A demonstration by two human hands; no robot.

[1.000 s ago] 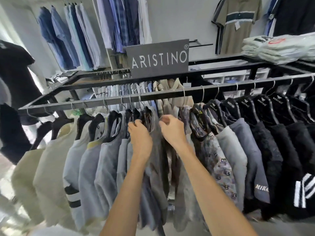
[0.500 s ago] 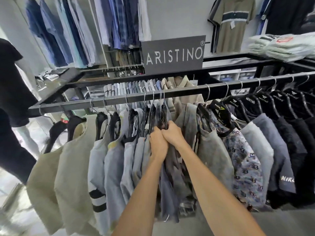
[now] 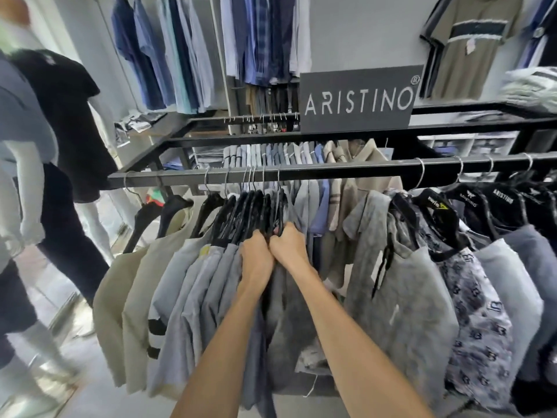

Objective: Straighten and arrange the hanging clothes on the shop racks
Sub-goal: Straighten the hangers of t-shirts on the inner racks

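A black metal rack rail (image 3: 331,171) runs across the view with grey, cream, patterned and black garments hanging from it on black hangers. My left hand (image 3: 256,256) and my right hand (image 3: 291,248) sit side by side, knuckles touching, both gripping a dark grey garment (image 3: 286,321) at its shoulders. A bunch of black hangers (image 3: 247,218) with blue-grey tops (image 3: 193,297) is packed tightly just left of my hands. To the right of my hands a gap opens before a mottled grey top (image 3: 398,297).
An ARISTINO sign (image 3: 358,99) stands on the rack's upper frame. Shirts hang on the back wall (image 3: 259,34). A mannequin in a black T-shirt (image 3: 66,116) and a person in grey (image 3: 21,164) stand at the left. Folded clothes (image 3: 530,89) lie top right.
My hands came together and slid left along the rail, pressing the hangers into a tight bunch. A gap opened to the right. The camera view shifted left.
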